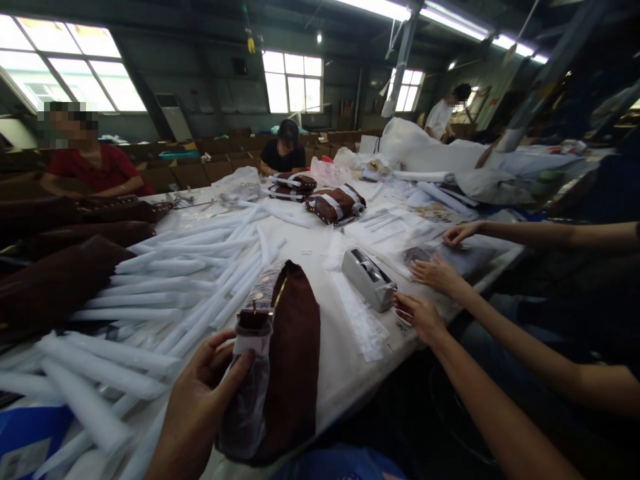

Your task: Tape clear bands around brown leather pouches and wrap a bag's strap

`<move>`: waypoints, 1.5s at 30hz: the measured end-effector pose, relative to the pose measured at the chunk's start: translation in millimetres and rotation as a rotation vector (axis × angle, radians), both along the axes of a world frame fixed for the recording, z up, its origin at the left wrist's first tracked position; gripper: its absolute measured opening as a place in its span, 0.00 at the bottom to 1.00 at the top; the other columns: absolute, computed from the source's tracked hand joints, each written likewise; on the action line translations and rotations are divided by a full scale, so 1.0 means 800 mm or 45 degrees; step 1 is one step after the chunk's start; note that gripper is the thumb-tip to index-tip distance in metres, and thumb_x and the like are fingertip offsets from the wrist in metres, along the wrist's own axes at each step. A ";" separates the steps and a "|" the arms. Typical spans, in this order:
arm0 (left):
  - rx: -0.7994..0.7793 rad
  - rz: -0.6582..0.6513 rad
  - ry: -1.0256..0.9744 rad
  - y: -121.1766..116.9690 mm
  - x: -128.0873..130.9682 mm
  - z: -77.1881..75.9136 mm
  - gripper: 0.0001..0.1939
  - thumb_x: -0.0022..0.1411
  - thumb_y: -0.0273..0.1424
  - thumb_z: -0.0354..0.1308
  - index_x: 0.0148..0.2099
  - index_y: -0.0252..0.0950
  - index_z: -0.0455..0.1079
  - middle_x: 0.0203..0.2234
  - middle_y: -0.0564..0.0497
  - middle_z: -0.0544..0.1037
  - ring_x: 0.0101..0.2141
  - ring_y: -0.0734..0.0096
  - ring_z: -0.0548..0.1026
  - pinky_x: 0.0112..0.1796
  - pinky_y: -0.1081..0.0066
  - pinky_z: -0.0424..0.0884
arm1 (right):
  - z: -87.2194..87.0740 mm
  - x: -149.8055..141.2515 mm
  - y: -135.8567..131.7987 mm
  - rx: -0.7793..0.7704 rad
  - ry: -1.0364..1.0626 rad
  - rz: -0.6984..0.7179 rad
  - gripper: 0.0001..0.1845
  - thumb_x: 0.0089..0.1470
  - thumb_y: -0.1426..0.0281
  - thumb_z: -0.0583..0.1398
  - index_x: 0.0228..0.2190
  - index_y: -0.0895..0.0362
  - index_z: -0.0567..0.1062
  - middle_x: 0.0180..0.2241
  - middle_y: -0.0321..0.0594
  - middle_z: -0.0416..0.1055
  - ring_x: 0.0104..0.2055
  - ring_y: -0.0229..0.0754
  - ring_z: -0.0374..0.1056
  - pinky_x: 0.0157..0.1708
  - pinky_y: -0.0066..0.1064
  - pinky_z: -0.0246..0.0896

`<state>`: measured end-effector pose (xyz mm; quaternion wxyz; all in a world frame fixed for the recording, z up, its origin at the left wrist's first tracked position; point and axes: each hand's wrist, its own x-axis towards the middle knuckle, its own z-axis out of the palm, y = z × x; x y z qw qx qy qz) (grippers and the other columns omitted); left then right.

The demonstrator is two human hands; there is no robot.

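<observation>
A brown bag (pixel 295 347) with a gold-coloured zip lies on the table in front of me. My left hand (pixel 215 373) pinches the bag's strap (pixel 255 353), which is wrapped in clear plastic, thumb on top and fingers behind. At the front end of a grey tape dispenser (pixel 367 277), my right hand (pixel 423 317) has its thumb and fingertips together at the cutting edge, on what looks like the end of the tape. The tape itself hardly shows.
Many white foam rolls (pixel 160 283) cover the left side, beside more brown bags (pixel 65 273). Wrapped bags (pixel 337 203) lie farther back. A co-worker's hands (pixel 440 273) handle a plastic-covered item close on my right. Other people work beyond the table (pixel 340 380).
</observation>
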<state>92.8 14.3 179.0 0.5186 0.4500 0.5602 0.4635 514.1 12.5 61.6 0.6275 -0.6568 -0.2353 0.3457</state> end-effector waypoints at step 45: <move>0.407 -0.177 0.300 -0.009 0.001 -0.023 0.18 0.55 0.35 0.67 0.47 0.39 0.73 0.40 0.48 0.82 0.43 0.61 0.80 0.46 0.66 0.75 | 0.137 -0.296 -0.019 0.056 -0.819 0.882 0.16 0.53 0.58 0.65 0.22 0.57 0.81 0.19 0.34 0.75 0.23 0.37 0.68 0.23 0.26 0.56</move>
